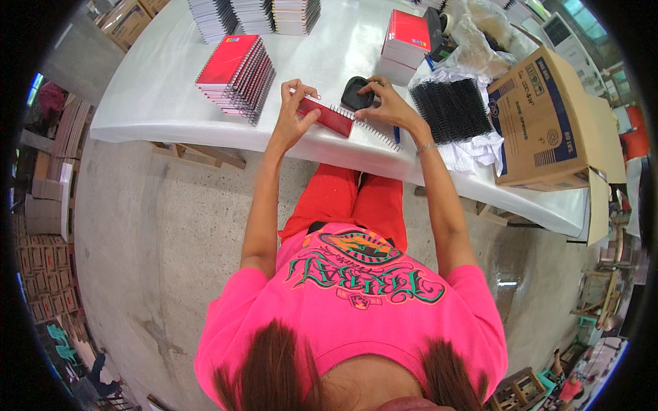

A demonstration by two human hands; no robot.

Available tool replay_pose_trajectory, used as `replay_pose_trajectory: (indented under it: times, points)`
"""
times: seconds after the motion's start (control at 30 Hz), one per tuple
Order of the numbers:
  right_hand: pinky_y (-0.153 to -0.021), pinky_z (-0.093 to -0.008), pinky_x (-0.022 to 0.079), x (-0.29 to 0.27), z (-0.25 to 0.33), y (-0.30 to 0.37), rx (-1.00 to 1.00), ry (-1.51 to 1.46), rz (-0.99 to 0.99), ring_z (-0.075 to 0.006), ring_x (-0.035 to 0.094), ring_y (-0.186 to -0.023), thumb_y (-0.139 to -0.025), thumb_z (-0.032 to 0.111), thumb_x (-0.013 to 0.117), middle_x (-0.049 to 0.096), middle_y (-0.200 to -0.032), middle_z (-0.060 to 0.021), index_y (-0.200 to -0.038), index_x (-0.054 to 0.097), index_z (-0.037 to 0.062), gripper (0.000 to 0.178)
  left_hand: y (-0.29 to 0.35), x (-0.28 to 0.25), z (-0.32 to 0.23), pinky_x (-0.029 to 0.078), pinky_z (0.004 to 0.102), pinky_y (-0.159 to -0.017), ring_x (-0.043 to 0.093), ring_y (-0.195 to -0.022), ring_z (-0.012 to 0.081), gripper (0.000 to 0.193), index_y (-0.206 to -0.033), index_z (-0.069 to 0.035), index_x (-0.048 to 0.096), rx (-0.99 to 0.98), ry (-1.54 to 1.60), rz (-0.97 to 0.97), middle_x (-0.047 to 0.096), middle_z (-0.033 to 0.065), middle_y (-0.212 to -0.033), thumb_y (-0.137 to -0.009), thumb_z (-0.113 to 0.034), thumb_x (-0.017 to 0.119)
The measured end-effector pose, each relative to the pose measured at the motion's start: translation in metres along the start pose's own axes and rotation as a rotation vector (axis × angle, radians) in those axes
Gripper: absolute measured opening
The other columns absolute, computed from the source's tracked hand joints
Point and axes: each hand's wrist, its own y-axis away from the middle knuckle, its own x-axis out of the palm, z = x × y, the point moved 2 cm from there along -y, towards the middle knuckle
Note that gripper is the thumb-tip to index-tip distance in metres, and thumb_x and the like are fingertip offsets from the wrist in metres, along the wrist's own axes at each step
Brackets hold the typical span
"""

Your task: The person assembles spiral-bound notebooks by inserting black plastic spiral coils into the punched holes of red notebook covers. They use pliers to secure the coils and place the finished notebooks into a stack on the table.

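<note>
Near the table's front edge lies a small red-covered notebook (327,118), tilted. My left hand (299,113) grips its left end, thumb on the cover and fingers at the far edge. A dark spiral binding coil (378,131) runs along the notebook's far edge and sticks out well past its right end. My right hand (391,104) is closed with bent fingers at this coil, beside the notebook's right end. Touching or just behind those fingers is a black rounded object (356,94), whose kind I cannot tell. A blue pen (396,134) lies close to the coil's loose end.
Left stands a stack of spiral-bound red notebooks (233,75); a stack of red-covered pads (404,41) is farther back. More bound stacks (253,15) line the far edge. Right are a pile of black coils (451,109) on white wrapping and an open cardboard box (548,130).
</note>
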Motion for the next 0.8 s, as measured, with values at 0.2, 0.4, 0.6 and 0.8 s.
replay_pose_trajectory:
  times: [0.2,0.4,0.6,0.8]
  points:
    - [-0.102,-0.0369,0.042,0.005,0.002,0.006,-0.066,-0.032,-0.108,-0.0305,0.051,-0.122,-0.075,0.04,0.082,0.048,-0.137,-0.0189,-0.113,0.061,0.0036,0.056,0.008,0.014,0.0,0.038,0.0351,-0.099,0.042,-0.116,0.0251,0.049,-0.115,-0.007,0.046,0.004,0.038,-0.085,0.037,0.0108,-0.115,-0.075,-0.015,0.073]
    - [-0.099,-0.0298,0.044,-0.004,0.029,0.016,0.138,-1.105,0.103,-0.0235,0.06,-0.111,-0.088,0.038,0.073,0.061,-0.124,-0.0115,-0.112,0.064,0.0064,0.041,0.01,0.019,0.009,0.034,0.0358,-0.103,0.04,-0.119,0.0235,0.069,-0.127,-0.007,0.034,-0.056,0.247,-0.086,0.036,0.0109,-0.121,-0.075,-0.018,0.078]
    - [-0.096,-0.0274,0.047,-0.018,0.044,0.02,0.172,-0.521,0.237,-0.0162,0.06,-0.107,-0.088,0.034,0.073,0.065,-0.116,-0.0085,-0.101,0.069,0.0037,0.034,0.005,0.018,0.009,0.034,0.0369,-0.104,0.041,-0.119,0.0248,0.087,-0.137,-0.011,0.023,-0.019,0.158,-0.058,0.034,0.0142,-0.125,-0.073,-0.02,0.081]
    - [-0.083,-0.0254,0.046,-0.022,0.058,0.018,0.142,-0.453,0.097,-0.0108,0.057,-0.093,-0.081,0.037,0.079,0.067,-0.096,-0.0035,-0.096,0.071,0.0036,0.038,0.006,0.017,0.011,0.036,0.0361,-0.102,0.042,-0.115,0.0232,0.089,-0.139,-0.013,0.022,-0.101,0.304,-0.023,0.034,0.0139,-0.123,-0.074,-0.019,0.081]
